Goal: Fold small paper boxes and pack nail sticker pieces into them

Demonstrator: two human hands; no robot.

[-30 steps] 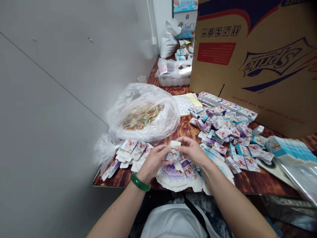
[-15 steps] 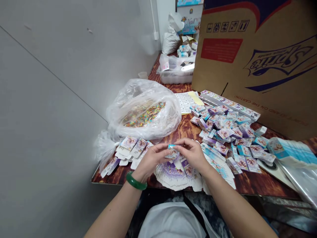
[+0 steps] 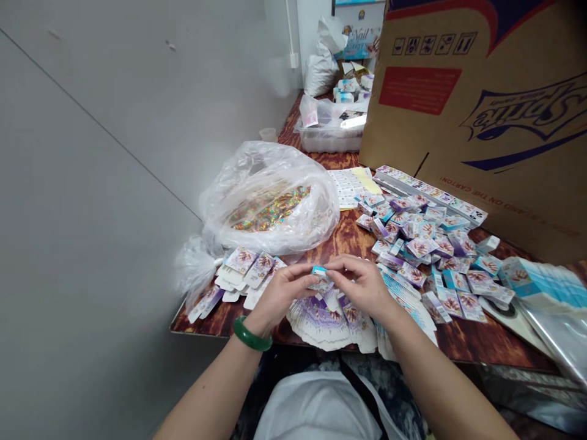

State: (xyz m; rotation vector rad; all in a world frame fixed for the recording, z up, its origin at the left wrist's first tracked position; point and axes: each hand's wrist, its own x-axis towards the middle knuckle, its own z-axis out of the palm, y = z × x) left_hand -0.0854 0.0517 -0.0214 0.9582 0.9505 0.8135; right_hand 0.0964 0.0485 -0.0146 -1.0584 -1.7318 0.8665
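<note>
Fingertips of left hand (image 3: 279,294) and right hand (image 3: 363,288) pinch together (forearms converging).

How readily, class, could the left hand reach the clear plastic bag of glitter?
Probably yes: the clear plastic bag of glitter sits beyond the left hand, only flat printed cards between, though that hand shares a small blue-edged box with the right hand.

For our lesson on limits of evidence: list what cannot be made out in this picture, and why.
The small box, head view: mostly covered by the left hand and right hand.
The clear bag, head view: glittery contents blurred by crinkled plastic.
The carton, head view: cut off by top and right edges.
The loose packets, head view: print too small to read.
</note>
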